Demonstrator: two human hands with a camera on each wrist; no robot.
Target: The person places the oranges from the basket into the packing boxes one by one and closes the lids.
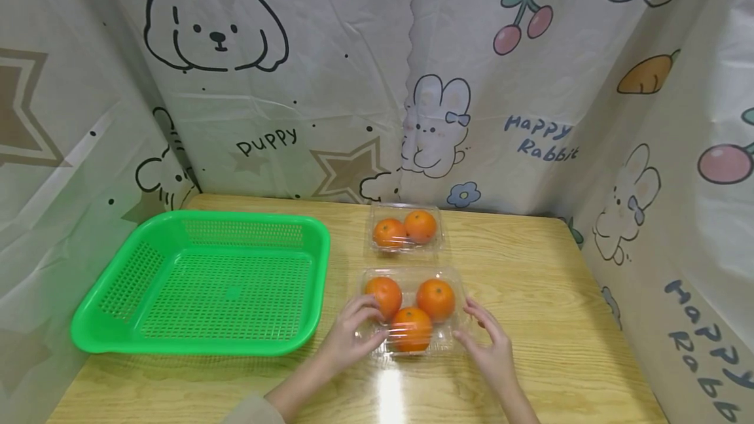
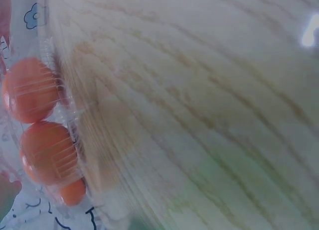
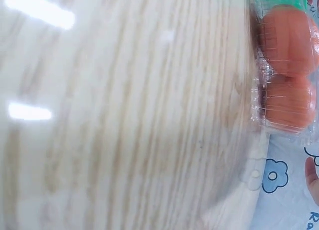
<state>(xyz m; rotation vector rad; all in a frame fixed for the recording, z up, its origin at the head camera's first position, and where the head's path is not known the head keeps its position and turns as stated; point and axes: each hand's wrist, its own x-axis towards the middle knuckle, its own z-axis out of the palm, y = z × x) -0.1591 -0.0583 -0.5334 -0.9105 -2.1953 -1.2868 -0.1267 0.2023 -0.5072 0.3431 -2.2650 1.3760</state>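
A clear plastic box with three oranges inside sits on the table between the two hands. At its left side is my left hand, fingers loosely bent and overlapping the near left corner in the head view. My right hand is spread at the right side, thumb and fingertips right at the edge. Oranges show through ridged plastic in the left wrist view, with a fingertip at the edge. The right wrist view shows the box's oranges and a fingertip apart from them.
Behind stands a second clear box holding two oranges. A green perforated basket occupies the left of the wooden table. Printed cloth hangs along the back and both sides.
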